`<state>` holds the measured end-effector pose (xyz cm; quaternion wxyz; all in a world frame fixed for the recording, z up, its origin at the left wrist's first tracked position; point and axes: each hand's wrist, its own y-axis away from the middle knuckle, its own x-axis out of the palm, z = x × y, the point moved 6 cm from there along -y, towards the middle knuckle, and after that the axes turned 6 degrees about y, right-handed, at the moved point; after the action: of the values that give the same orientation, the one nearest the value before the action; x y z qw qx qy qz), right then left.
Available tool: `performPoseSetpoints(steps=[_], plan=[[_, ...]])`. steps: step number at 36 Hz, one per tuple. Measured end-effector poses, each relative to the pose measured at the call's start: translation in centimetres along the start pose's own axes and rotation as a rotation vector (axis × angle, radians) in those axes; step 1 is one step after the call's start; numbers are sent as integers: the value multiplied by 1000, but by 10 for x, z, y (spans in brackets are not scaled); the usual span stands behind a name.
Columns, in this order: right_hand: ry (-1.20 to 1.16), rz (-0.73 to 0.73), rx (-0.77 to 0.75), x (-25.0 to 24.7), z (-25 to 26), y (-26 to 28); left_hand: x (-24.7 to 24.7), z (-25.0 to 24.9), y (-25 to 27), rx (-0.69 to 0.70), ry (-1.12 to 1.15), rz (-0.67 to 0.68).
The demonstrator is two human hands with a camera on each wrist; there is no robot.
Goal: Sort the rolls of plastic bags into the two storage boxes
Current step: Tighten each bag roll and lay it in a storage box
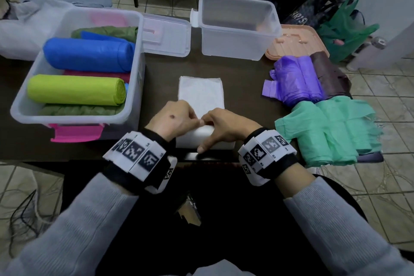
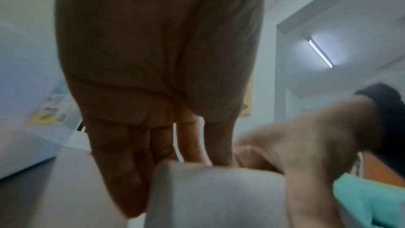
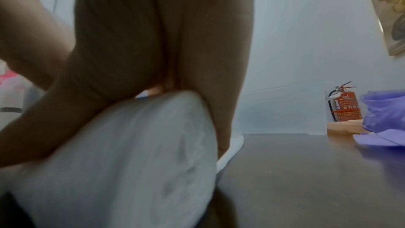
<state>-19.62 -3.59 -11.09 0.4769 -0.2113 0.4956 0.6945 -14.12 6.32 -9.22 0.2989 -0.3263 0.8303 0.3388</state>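
The white roll of plastic bags lies at the near edge of the desk, part rolled, its loose flat end stretching away toward the middle. Both hands sit on top of it. The left hand has its fingers curled over the roll's far side, a narrow grip holding the roll. The right hand does the same beside it, fingers bent over the top and thumb down the near face. The two hands' fingertips nearly meet.

Along the right edge lie the green rolls, loose and rumpled, hanging partly over the near right corner. Just beyond them sit the purple rolls and, touching those, a dark brown roll.

By the left edge stands the left storage box, clear with pink clasps, holding a lime roll, a blue roll, olive green ones and a pink one underneath. Its clear lid lies flat behind it.

Toward the far edge stands the right storage box, with a peach lid flat at its right side.
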Motion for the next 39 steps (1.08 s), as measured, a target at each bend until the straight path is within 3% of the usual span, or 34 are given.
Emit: performPoseSetpoints(steps=[4,7,13,18,23,32,39], plan=[[-21,31,16,-1,-1,1,4,6,6,-10,56,-18],[-71,-39,5,-3,-1,3,9,6,2,-31,64,-46],[264,-293,-9,-8,3,15,16,9,-9,-37,20,-69],[342,-353,5,-4,12,26,18,3,-12,-8,-92,-107],[448,-392,11,5,24,36,13,4,-13,15,-21,-133],[499,-378,24,13,32,40,4,3,-11,23,55,-195],[442,-176,101,-1,23,18,0,-10,-3,105,-51,-205]])
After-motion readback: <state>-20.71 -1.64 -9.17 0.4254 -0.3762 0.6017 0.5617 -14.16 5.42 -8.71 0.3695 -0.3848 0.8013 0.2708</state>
